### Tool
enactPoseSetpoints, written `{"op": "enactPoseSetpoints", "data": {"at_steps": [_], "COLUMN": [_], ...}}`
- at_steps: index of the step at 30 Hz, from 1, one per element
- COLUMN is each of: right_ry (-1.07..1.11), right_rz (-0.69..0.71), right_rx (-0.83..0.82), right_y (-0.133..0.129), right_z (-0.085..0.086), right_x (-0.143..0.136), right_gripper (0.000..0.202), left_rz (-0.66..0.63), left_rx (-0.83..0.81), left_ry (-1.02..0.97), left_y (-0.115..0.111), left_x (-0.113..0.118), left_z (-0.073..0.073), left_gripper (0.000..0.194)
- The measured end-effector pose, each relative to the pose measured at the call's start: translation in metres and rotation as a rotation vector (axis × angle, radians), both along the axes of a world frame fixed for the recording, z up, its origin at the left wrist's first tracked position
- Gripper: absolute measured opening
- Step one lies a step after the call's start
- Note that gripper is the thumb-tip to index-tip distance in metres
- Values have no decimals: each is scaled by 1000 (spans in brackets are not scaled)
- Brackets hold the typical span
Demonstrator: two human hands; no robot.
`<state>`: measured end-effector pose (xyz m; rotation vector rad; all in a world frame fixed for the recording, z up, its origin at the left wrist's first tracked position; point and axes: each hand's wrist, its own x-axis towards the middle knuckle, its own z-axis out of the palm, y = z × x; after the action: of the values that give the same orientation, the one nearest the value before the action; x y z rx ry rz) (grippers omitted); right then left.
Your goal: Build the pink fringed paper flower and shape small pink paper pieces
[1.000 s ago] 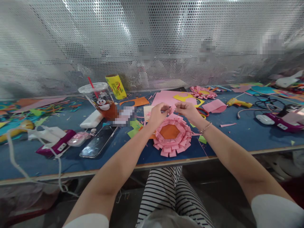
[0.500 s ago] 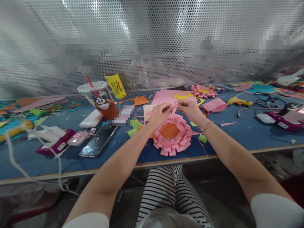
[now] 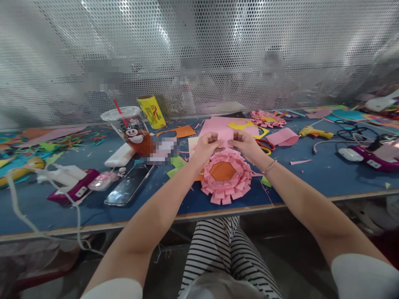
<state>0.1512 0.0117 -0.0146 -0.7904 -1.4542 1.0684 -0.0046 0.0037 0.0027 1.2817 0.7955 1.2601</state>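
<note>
A small piece of pink paper (image 3: 225, 138) is stretched between my two hands. My left hand (image 3: 208, 146) pinches its left side, and my right hand (image 3: 245, 144) pinches its right side. Just below them on the blue table lies a pink paper flower (image 3: 227, 193) with layered, fringed petals and an orange centre (image 3: 222, 171). Behind my hands is a larger pink paper sheet (image 3: 212, 124) with a cut yellow paper (image 3: 249, 126) on it. Red and yellow scissors (image 3: 266, 146) lie beside my right hand, partly hidden by it.
On the left are a phone (image 3: 129, 185), a drink cup (image 3: 132, 133), a yellow roll (image 3: 152, 112) and a purple power strip (image 3: 75, 189). A yellow glue gun (image 3: 316, 133), a folded pink paper (image 3: 283, 137) and another pink flower (image 3: 267, 118) lie right. Perforated metal panel (image 3: 218, 54) stands behind.
My hands have moved slightly lower and turned, and a flat pink paper piece now shows between them. More of the scissors is visible. The flower has stayed in place.
</note>
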Motion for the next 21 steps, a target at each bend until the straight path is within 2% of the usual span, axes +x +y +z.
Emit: {"op": "enactPoseSetpoints", "data": {"at_steps": [7,15,21], "right_ry": [19,58,168], "right_rz": [-21,-92,-40], "right_rx": [-10,-5,-119], "right_y": [-1,1,-6], "right_z": [2,2,11], "right_x": [1,0,-1], "right_gripper": [17,18,16], "left_rz": [12,108,12], "left_rx": [-45,-48,-46], "left_ry": [-38,14,19], "left_y": [2,4,6], "left_x": [-3,-2,-4], "left_z": [0,0,-1], "left_gripper": [25,25,25]}}
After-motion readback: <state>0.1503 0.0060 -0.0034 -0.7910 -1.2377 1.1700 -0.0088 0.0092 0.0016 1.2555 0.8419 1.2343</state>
